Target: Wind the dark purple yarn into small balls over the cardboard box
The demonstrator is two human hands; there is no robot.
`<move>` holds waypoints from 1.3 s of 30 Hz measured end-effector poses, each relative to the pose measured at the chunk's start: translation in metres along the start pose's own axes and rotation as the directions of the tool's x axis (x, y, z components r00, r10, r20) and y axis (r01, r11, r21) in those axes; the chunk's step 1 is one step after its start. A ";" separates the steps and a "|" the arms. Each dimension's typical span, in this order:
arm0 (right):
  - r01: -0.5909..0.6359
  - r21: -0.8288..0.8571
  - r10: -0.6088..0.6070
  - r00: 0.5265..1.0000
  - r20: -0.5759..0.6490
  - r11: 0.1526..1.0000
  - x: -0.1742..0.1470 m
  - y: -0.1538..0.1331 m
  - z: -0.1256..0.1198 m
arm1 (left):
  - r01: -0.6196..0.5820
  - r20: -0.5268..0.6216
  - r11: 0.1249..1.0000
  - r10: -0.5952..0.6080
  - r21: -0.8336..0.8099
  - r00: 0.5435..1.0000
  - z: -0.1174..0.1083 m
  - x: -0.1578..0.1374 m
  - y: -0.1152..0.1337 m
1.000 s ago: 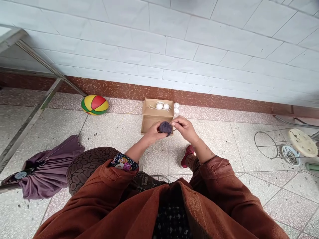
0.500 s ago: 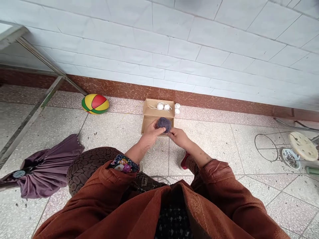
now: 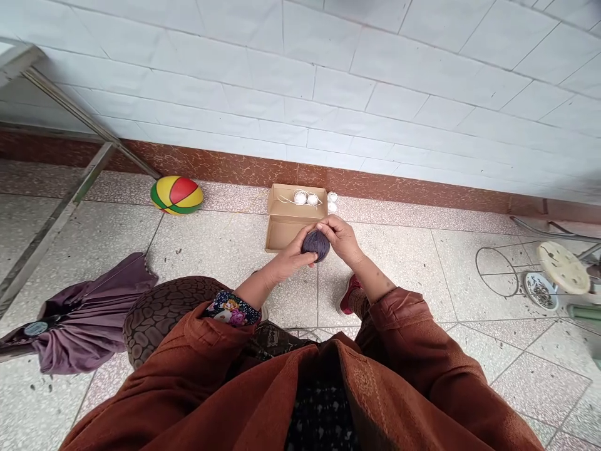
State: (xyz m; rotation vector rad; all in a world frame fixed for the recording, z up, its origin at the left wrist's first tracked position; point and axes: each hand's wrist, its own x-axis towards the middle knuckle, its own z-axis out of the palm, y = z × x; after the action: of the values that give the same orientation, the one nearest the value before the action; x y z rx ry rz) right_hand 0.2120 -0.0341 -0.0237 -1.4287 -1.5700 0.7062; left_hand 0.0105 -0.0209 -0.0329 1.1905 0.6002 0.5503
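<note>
A dark purple-grey ball of yarn (image 3: pixel 316 246) sits in my left hand (image 3: pixel 292 258), whose fingers wrap its left side with the thumb across the front. At the ball's upper right, my right hand (image 3: pixel 340 237) is closed in a pinch; the yarn strand between its fingertips is too thin to make out clearly. Just beyond my hands an open cardboard box (image 3: pixel 280 234) rests on the floor. Two white yarn balls (image 3: pixel 305 198) with loose ends lie in its lid half, and more white balls (image 3: pixel 332 202) sit right beside it.
A red, yellow and green ball (image 3: pixel 177 195) lies by the wall at left, near a metal frame leg (image 3: pixel 94 169). A folded purple umbrella (image 3: pixel 94 316) is on the floor. At right are a cream stool seat (image 3: pixel 563 267) and a bowl of dark bits (image 3: pixel 541 291).
My right hand has moved from the ball's lower right up to its upper right. The yarn ball has turned and shifted slightly toward me, while my left hand keeps hold of it.
</note>
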 end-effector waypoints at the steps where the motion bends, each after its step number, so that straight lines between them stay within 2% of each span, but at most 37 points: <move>1: -0.034 -0.002 0.034 0.999 -0.006 0.999 0.000 0.002 0.002 | 0.023 0.038 0.997 -0.020 -0.078 0.999 0.001 -0.002 0.001; 3: -0.081 0.008 0.081 0.997 -0.007 0.997 -0.002 0.006 0.006 | 0.054 0.084 0.975 -0.036 -0.218 0.996 0.004 -0.004 0.005; 7: -0.120 0.040 0.120 0.993 0.004 0.992 -0.007 0.008 0.009 | 0.078 0.053 0.917 -0.062 -0.392 0.997 0.008 -0.005 0.015; 14: -0.113 0.019 0.113 0.993 -0.025 0.993 -0.012 0.013 0.009 | 0.108 0.003 0.878 -0.121 -0.465 0.993 0.018 -0.001 0.023; 19: -0.141 -0.060 0.141 0.990 -0.003 0.988 -0.021 0.025 0.020 | 0.084 -0.004 0.898 -0.095 -0.432 0.995 0.019 0.004 0.026; 24: -0.095 -0.275 0.124 0.988 0.089 0.957 -0.029 0.027 0.016 | 0.075 -0.082 0.923 -0.114 -0.377 0.990 0.011 0.010 0.030; 28: 0.059 -0.331 0.009 0.980 0.200 0.942 -0.036 0.018 0.000 | 0.018 -0.199 0.929 -0.098 -0.370 0.975 0.001 0.013 0.042; 32: 0.278 -0.244 -0.203 0.935 0.291 0.929 -0.036 -0.002 -0.017 | -0.041 -0.310 0.965 -0.043 -0.259 0.950 -0.008 0.028 0.057; 34: 0.333 -0.184 -0.275 0.920 0.279 0.925 -0.027 -0.014 -0.026 | -0.056 -0.361 0.982 -0.014 -0.182 0.932 -0.010 0.040 0.062; 36: 0.334 -0.141 -0.301 0.929 0.213 0.932 -0.012 -0.023 -0.036 | -0.078 -0.369 0.994 0.044 -0.077 0.928 -0.011 0.053 0.065; 39: 0.292 -0.122 -0.281 0.954 0.102 0.949 0.015 -0.024 -0.049 | -0.068 -0.272 0.996 0.081 0.057 0.959 -0.009 0.067 0.064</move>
State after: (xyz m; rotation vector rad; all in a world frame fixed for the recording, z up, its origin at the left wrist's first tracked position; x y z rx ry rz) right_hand 0.2445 -0.0304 0.0227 -1.2423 -1.8743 0.4983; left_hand 0.0477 0.0484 0.0170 1.1936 0.8104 0.7771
